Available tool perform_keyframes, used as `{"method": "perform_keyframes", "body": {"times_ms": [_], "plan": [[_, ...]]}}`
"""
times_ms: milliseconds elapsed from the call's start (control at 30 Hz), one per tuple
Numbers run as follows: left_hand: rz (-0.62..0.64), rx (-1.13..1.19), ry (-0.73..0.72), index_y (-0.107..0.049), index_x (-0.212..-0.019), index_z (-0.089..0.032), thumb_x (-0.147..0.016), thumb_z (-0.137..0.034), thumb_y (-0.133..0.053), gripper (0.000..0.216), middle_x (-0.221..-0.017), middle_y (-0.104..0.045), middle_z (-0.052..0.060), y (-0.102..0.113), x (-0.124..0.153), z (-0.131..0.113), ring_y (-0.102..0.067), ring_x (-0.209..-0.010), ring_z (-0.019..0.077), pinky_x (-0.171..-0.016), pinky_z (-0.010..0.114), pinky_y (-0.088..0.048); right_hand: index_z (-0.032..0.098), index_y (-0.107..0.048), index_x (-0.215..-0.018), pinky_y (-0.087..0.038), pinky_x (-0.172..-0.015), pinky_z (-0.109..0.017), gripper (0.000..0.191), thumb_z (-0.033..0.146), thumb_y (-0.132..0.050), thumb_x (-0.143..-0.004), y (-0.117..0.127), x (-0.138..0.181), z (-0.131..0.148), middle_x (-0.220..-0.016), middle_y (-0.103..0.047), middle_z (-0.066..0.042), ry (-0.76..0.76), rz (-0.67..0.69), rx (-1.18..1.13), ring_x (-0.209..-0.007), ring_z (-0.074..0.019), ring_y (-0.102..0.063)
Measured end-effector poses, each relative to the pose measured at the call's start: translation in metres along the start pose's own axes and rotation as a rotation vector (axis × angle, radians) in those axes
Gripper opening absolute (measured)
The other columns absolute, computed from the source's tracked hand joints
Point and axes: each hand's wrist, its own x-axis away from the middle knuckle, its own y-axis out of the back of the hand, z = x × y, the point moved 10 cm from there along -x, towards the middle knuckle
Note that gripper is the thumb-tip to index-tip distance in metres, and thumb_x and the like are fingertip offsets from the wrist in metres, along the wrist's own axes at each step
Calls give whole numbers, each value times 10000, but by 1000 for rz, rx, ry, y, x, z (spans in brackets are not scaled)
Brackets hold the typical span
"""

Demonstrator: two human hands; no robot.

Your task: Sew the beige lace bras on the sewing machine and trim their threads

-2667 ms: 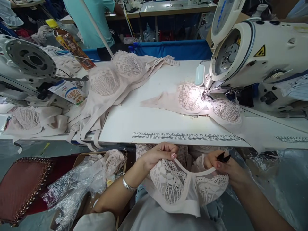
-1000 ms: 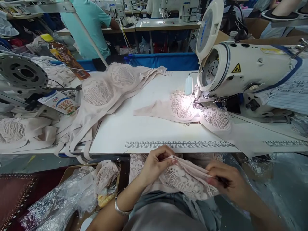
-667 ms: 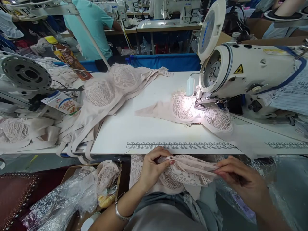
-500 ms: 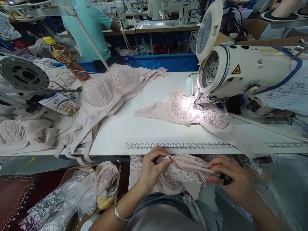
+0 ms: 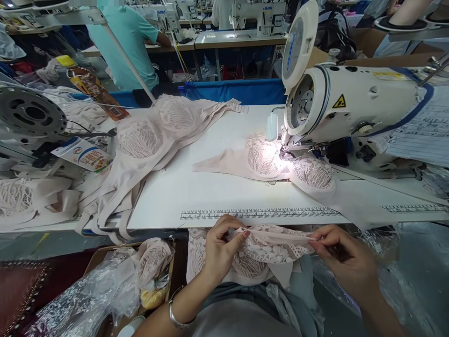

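Across my lap lies a pale pink lace bra (image 5: 250,267), partly hanging below the table edge. My left hand (image 5: 224,248) pinches its upper edge between thumb and fingers. On the other side, my right hand (image 5: 345,257) is closed on the end of the same edge, which is drawn out in a narrow strip between both hands. Another lace bra (image 5: 312,174) lies on the table under the lit needle of the sewing machine (image 5: 354,100). What is in the folds of the lap piece is hidden.
Stacked bras (image 5: 140,138) lie on the table's left, near a tilted drink bottle (image 5: 94,89) and a second machine's handwheel (image 5: 31,110). A printed ruler (image 5: 259,213) runs along the front edge. Below left stands a cardboard box (image 5: 171,269) with plastic wrap. A co-worker (image 5: 122,47) sits beyond.
My right hand has shifted slightly right and turned, its fingers now pinching the strip's end. The bra edge between my hands is pulled straighter. My left hand keeps nearly the same place.
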Motion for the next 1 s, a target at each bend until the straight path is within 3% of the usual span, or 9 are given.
{"method": "perform_keyframes", "body": {"times_ms": [100, 233, 400, 567, 700, 767, 833, 933, 1000], "plan": [[-8, -28, -10, -718, -772, -188, -882, -295, -721, 154, -774, -663, 38, 0, 1, -1, -611, -757, 166, -679, 257, -478, 231, -556, -717, -428, -446, -237, 241, 304, -678, -910, -2, 2, 2, -742, -675, -34, 24, -26, 53, -520, -117, -568], [-16, -67, -31, -710, -765, -192, -889, -305, -715, 169, -740, -651, 31, 2, 2, -1, -593, -707, 159, -633, 249, -475, 248, -581, -873, -490, -518, -255, 145, 365, -644, -933, -4, 3, -8, -748, -668, -23, -54, -14, 101, -559, -135, -583], [-11, -50, -45, -759, -841, -218, -876, -286, -738, 79, -814, -694, 41, 1, 2, -2, -647, -790, 185, -689, 273, -516, 267, -676, -1009, -452, -482, -256, 125, 353, -603, -954, -5, -3, -1, -771, -684, -21, -21, 26, 219, -517, -128, -550], [-15, 4, -66, -764, -818, -223, -861, -288, -762, 78, -822, -708, 40, -2, 4, -7, -657, -811, 190, -734, 290, -533, 260, -688, -810, -398, -456, -269, 158, 349, -634, -929, -3, -10, 2, -763, -654, -32, -2, 59, 127, -511, -129, -504], [18, 97, -17, -753, -800, -207, -851, -287, -778, 98, -832, -704, 48, -1, 3, -4, -656, -830, 192, -766, 296, -532, 262, -677, -772, -407, -481, -287, 159, 359, -676, -899, 2, -14, -9, -715, -603, -34, -72, 212, -96, -560, -158, -528], [129, 158, 35, -745, -803, -199, -852, -294, -780, 112, -844, -702, 55, -8, 0, -4, -661, -840, 192, -785, 298, -532, 265, -674, -762, -410, -501, -299, 158, 345, -678, -899, 6, -15, -5, -693, -589, -39, -72, 294, -173, -589, -173, -532], [350, 169, 61, -747, -924, -199, -823, -338, -808, 183, -959, -702, 83, -27, 0, -11, -666, -930, 214, -848, 318, -531, 264, -664, -745, -409, -511, -299, 171, 337, -681, -899, 5, -15, 9, -664, -578, -30, -40, 375, -213, -569, -162, -503], [692, 94, -51, -649, -1239, -196, -749, -394, -863, 570, -1229, -629, 150, -65, 12, -33, -591, -1168, 275, -995, 374, -487, 250, -637, -748, -411, -530, -269, 169, 302, -678, -904, -12, -12, 39, -681, -578, -7, 19, 464, -158, -574, -135, -503], [747, 72, -156, -646, -1188, -182, -802, -382, -821, 469, -1185, -638, 145, -84, 17, -46, -585, -1144, 261, -973, 359, -487, 234, -610, -754, -402, -536, -247, 173, 265, -647, -920, -28, -10, 51, -717, -575, -3, 43, 472, -74, -609, -124, -525]]}}
